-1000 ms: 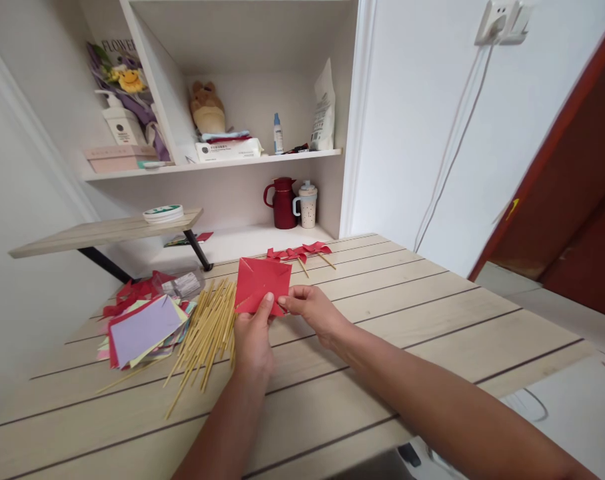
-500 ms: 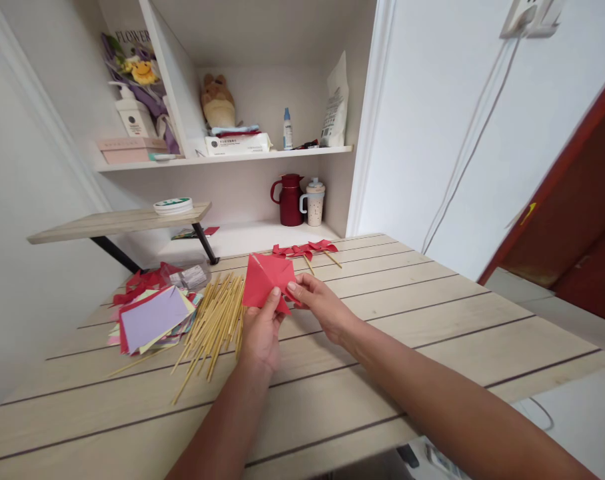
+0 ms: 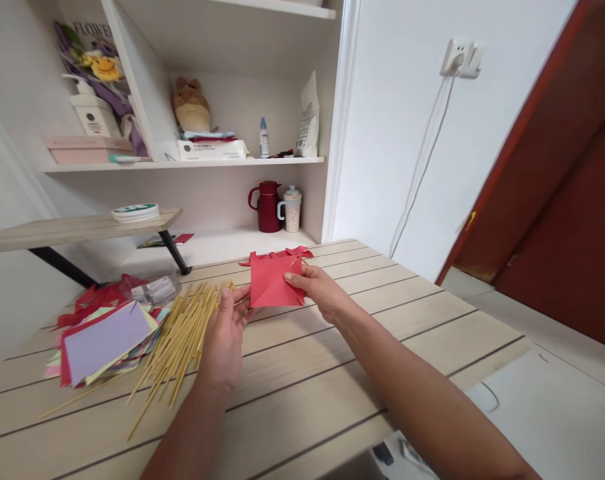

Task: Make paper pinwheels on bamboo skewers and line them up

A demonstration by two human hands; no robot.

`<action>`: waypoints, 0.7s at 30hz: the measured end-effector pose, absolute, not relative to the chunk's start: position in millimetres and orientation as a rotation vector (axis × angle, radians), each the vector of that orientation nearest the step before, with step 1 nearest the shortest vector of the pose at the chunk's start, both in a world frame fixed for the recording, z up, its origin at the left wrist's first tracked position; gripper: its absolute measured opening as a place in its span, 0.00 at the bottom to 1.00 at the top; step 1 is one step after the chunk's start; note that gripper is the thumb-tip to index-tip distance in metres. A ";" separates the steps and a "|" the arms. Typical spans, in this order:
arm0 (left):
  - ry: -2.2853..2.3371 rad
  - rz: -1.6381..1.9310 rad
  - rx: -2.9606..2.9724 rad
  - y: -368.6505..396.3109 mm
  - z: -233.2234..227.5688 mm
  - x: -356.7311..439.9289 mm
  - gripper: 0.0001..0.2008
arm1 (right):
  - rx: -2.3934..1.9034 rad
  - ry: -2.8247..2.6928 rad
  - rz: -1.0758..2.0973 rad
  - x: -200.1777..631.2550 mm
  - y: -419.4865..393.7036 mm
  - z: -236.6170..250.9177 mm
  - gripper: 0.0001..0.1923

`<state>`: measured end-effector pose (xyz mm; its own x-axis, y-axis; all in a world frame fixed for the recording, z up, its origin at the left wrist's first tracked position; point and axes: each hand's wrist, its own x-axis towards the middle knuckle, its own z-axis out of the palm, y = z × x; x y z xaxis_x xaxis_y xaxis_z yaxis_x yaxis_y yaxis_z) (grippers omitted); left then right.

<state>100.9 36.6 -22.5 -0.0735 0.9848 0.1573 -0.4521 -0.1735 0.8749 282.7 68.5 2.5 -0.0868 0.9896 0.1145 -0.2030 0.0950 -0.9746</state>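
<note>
A square of red paper [image 3: 272, 283] with crease lines is held up over the table. My right hand [image 3: 322, 288] pinches its right edge, thumb on the front and fingers behind. Beside the left edge is my left hand [image 3: 223, 337], thumb raised apart from the fingers; the fingertips reach to the paper's lower left edge, partly behind it. Red paper pinwheels [image 3: 282, 253] lie just beyond, partly covered by the square. Thin wooden sticks [image 3: 180, 340] are heaped left of my left hand.
Coloured paper sheets [image 3: 105, 340] are stacked at the left, near a clear plastic packet [image 3: 155, 290]. A small raised shelf [image 3: 77, 228] carries white round lids [image 3: 135, 212]. A dark red jug [image 3: 268, 207] and a cup [image 3: 292, 210] stand at the back.
The red paper has been turned, and its square side now faces me. My left thumb has come off its front, and the left hand has moved left. The view has shifted right.
</note>
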 end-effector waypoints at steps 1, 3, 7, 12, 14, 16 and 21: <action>0.793 1.526 0.932 37.0 -21.0 99.4 0.29 | -0.939 -1.189 1.286 284.2 67.9 3.5 0.18; 0.806 1.484 0.897 37.5 -19.5 97.0 0.28 | -0.928 -1.210 1.287 285.2 66.9 4.2 0.18; 0.783 1.386 0.899 37.9 -21.4 94.3 0.27 | -0.895 -1.248 1.331 284.0 65.9 1.9 0.18; 0.707 1.327 0.921 36.3 -22.3 95.8 0.26 | -0.911 -1.281 1.353 282.0 65.4 -0.9 0.16; 0.663 1.314 0.919 34.9 -21.2 96.7 0.25 | -0.913 -1.278 1.360 280.2 65.6 -1.8 0.15; 0.616 1.318 0.917 33.5 -20.4 96.9 0.24 | -0.898 -1.266 1.368 277.3 65.8 -3.3 0.16; 0.584 1.312 0.931 32.0 -21.0 96.5 0.23 | -0.837 -1.199 1.417 267.2 63.6 -7.3 0.19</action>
<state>96.5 32.0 -21.0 0.1971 0.9707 0.1373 -0.5475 -0.0072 0.8368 267.2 63.6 -7.3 -0.2042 0.9726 0.1114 -0.2708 0.0532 -0.9612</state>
